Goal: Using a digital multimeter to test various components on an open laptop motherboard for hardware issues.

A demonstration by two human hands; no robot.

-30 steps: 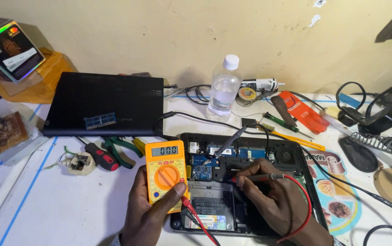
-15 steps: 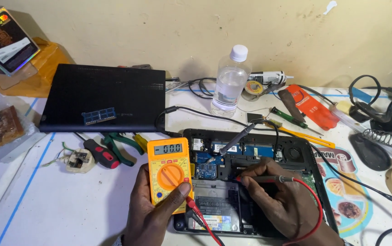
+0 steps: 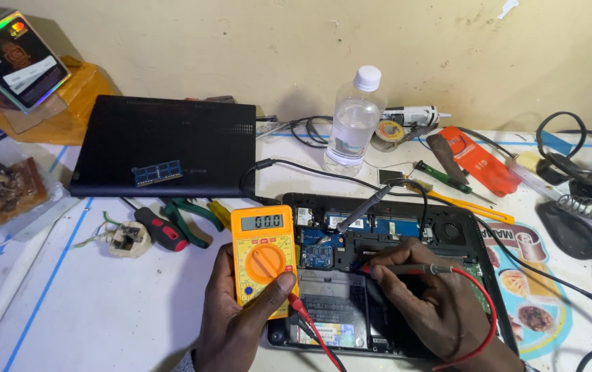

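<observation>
Nearest the camera, the left hand is wrapped around an orange multimeter, thumb pressed by its round dial, the grey display strip at its top edge; just right of it the right hand pinches a red-wired probe, tip down on the board of an opened laptop that lies flat on the white table; red and black leads run from the meter's lower edge across the laptop's base, where a pale rectangular label sits on the battery; right of the laptop lies a round-cornered sticker sheet with coloured pictures; left of the meter lie a white plug and a red-handled screwdriver; farther back a closed black laptop carries a small blue memory stick; a clear bottle with a white cap stands upright near the wall, an orange flat package to its right; at far left a dark box with a shiny rainbow edge leans on a yellow stand
</observation>
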